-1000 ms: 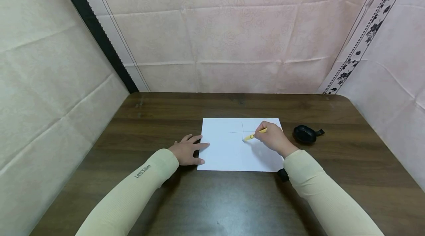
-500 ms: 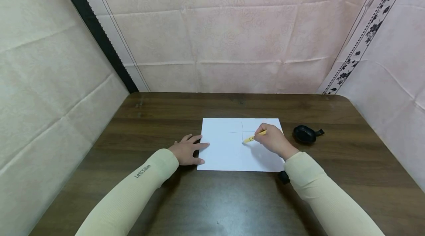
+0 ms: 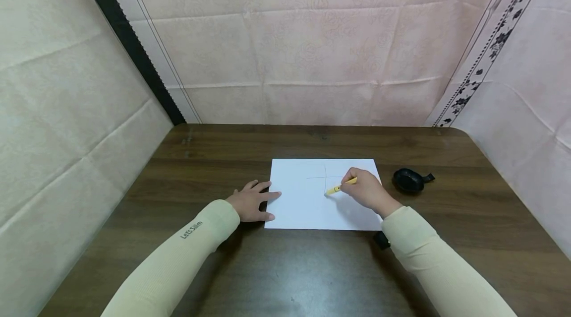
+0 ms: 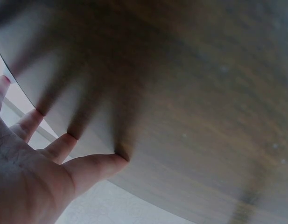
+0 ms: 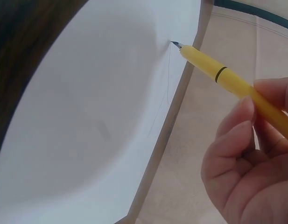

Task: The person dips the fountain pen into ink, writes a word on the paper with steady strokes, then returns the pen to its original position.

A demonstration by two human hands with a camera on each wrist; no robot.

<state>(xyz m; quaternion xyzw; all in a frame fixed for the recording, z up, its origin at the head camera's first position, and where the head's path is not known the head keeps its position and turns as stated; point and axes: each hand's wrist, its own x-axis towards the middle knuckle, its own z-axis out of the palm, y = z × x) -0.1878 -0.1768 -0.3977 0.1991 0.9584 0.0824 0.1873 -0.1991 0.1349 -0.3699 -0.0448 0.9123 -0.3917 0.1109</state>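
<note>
A white sheet of paper (image 3: 296, 210) lies on the brown table with two thin crossing lines on it. My right hand (image 3: 368, 192) pinches a yellow fountain pen (image 5: 230, 81) between thumb and fingers. In the right wrist view its dark nib (image 5: 176, 44) meets the paper at the end of the long line (image 5: 169, 70). At the sheet's left edge my left hand (image 3: 250, 204) rests with spread fingers, some fingertips on the paper. The left wrist view shows those fingertips against the surface.
To the right of the paper sits a small black oval object (image 3: 409, 180) with a short tab. The wooden table (image 3: 285, 272) ends at a cloth-covered back wall (image 3: 312, 59), with cloth on both sides too.
My right hand has moved slightly toward me with the fountain pen, and the line running toward me has grown longer. My left hand has stayed still.
</note>
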